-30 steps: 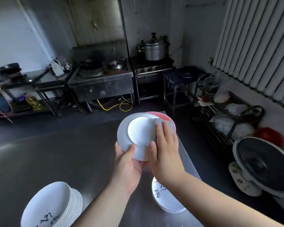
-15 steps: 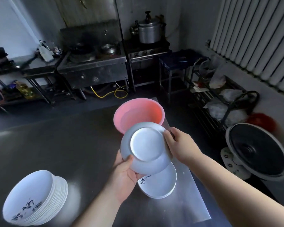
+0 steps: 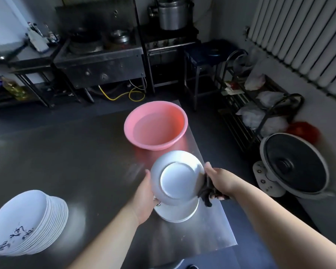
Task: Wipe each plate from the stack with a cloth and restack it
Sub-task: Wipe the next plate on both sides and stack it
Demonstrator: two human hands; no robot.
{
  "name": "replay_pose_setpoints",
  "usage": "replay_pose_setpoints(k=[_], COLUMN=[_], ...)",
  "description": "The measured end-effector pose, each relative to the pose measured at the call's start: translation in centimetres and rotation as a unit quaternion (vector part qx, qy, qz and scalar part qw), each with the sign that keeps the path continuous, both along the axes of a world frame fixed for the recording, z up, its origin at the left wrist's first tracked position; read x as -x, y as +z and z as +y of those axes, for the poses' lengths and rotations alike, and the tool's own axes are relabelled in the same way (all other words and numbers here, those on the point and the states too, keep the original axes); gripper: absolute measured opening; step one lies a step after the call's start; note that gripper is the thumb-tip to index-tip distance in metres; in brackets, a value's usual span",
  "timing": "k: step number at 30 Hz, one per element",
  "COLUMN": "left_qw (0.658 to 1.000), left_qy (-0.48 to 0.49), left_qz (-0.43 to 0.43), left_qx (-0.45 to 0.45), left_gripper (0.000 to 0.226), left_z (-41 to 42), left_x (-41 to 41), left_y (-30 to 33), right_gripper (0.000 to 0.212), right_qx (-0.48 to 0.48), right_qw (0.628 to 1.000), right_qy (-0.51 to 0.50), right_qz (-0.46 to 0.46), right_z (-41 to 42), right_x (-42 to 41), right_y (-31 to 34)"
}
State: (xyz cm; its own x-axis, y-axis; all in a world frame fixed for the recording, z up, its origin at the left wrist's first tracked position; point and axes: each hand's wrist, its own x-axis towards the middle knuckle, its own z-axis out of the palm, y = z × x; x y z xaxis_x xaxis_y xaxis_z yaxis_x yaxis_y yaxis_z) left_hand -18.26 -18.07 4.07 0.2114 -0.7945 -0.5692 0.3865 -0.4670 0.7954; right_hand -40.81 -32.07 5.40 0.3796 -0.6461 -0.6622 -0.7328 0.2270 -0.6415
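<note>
Left hand (image 3: 144,199) under and behind a white plate (image 3: 177,177), fingers hidden by it, thumb side along the left rim: gripping the plate from that edge. Plate tilted, underside and round foot ring facing up toward the camera. Right hand (image 3: 219,179) at the plate's right rim, closed around a dark cloth (image 3: 207,191), thumb touching the rim; bunched ends of the cloth hanging below the fist, against the plate's lower right edge.

Directly beneath the held plate, a small pile of plates (image 3: 179,215) lying on the metal table (image 3: 76,156), face up, a bit of black writing showing at its left edge. Beyond the hands, a pink basin (image 3: 155,125) near the table's far right corner, apart from the held plate. At lower left, well apart from the hands, a tall leaning stack of plates (image 3: 27,224), top one marked with black characters.

Past the table: a steel stove (image 3: 101,61) with pans on top, a large metal pot (image 3: 172,14) on the next stand, a yellow hose (image 3: 124,96) on the floor. On the right, a wire rack (image 3: 250,105) with bags, a floor fan (image 3: 295,167), white vertical slats (image 3: 303,35) on the wall.
</note>
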Motion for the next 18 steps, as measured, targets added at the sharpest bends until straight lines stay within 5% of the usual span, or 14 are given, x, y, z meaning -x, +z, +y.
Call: replay_pose_setpoints(k=[3, 7, 13, 18], left_qw=[1.0, 0.985, 0.859, 0.836], left_qy=[-0.01, -0.083, -0.236, -0.221], left_qz=[-0.002, -0.127, -0.423, -0.474], left_qx=[-0.011, -0.08, -0.163, -0.165], left_gripper=[0.081, 0.049, 0.011, 0.055], left_z=[-0.8, -0.5, 0.2, 0.1], left_x=[-0.4, -1.2, -1.3, -1.1], left_y=[-0.5, -1.4, -3.2, -5.1], right_gripper=[0.078, 0.013, 0.027, 0.037], right_qx=[-0.006, 0.096, 0.151, 0.194], right_qw=[0.998, 0.993, 0.987, 0.975], right_qy=[-0.009, -0.023, 0.049, 0.093], right_qz=[-0.055, -0.061, 0.009, 0.062], right_z=[0.2, 0.4, 1.2, 1.2], right_x=[-0.2, 0.1, -1.1, -2.1], right_y=[-0.1, -3.0, -5.8, -6.5])
